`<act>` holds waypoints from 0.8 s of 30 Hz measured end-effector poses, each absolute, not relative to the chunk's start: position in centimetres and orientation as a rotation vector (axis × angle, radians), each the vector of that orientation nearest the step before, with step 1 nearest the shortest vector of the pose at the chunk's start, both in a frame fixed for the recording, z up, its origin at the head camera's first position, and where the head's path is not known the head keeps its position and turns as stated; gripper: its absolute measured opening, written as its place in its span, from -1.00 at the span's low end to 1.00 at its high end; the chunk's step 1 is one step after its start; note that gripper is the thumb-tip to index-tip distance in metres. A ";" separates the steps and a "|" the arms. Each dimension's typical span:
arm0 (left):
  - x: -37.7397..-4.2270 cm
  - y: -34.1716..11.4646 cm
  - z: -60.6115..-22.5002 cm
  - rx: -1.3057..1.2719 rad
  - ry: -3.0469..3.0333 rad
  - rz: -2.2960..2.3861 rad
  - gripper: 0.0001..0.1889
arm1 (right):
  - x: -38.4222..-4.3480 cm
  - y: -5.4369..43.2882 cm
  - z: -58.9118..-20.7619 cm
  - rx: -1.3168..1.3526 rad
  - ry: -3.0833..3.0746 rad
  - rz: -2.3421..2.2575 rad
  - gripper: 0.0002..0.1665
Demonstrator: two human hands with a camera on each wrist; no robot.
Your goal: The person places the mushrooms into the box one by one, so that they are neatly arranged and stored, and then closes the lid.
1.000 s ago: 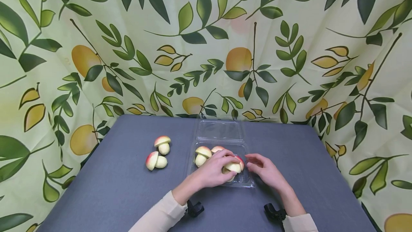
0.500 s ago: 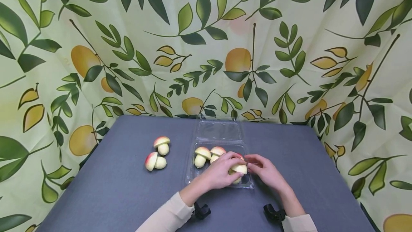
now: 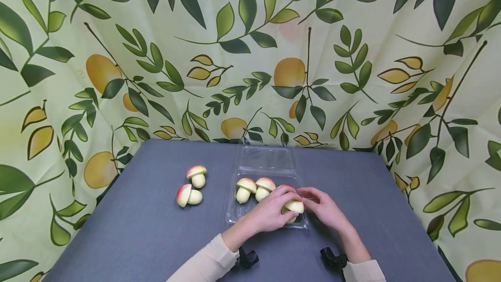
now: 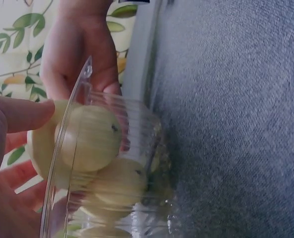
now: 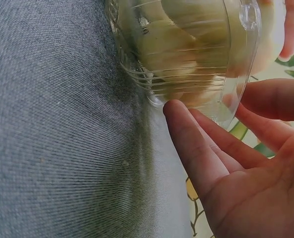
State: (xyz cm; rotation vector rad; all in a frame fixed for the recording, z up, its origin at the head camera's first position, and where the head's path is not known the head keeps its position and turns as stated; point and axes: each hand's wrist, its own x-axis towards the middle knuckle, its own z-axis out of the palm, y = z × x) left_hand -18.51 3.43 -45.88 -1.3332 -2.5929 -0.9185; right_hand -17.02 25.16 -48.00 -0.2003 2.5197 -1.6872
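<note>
A clear plastic clamshell container (image 3: 235, 218) sits on the table, its lid (image 3: 267, 158) folded back. Pale mushrooms with red-tinged caps stand inside, such as one mushroom (image 3: 245, 190) at the back left and another mushroom (image 3: 265, 188) beside it. My left hand (image 3: 270, 211) grips a mushroom (image 3: 294, 206) in the front right corner; in the left wrist view its cap (image 4: 42, 148) rises past the rim, by the thumb. My right hand (image 3: 322, 206) has its fairly straight fingers (image 5: 196, 144) against the container's right side. The left hand partly covers a red cap behind it.
Two more mushrooms lie on the grey table (image 3: 156, 238) left of the container: one mushroom (image 3: 197, 176) farther back, one mushroom (image 3: 188, 196) on its side nearer me. A leaf-and-fruit patterned cloth (image 3: 250, 55) hangs behind the table.
My left hand has moved right and slightly toward me with its mushroom, into the container's front right corner. The back middle mushroom is now more exposed. My right hand stays nearly in place.
</note>
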 end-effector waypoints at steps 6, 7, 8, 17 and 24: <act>-18.7 3.0 -46.0 -1.315 -2.609 -0.928 -0.67 | -17.0 25.1 -48.2 -0.197 2.493 -1.698 -0.53; -18.7 2.9 -45.9 -1.305 -2.618 -0.947 -0.68 | -17.0 25.1 -48.2 -0.196 2.490 -1.700 -0.53; -18.7 2.8 -45.8 -1.295 -2.626 -0.970 -0.69 | -17.1 25.1 -48.3 -0.199 2.487 -1.701 -0.53; -19.0 1.9 -45.6 -1.279 -2.646 -1.072 -0.67 | -17.1 25.1 -48.2 -0.212 2.470 -1.721 -0.53; -19.1 1.9 -45.8 -1.382 -2.605 -1.026 -0.65 | -17.1 25.0 -47.9 -0.200 2.453 -1.734 -0.53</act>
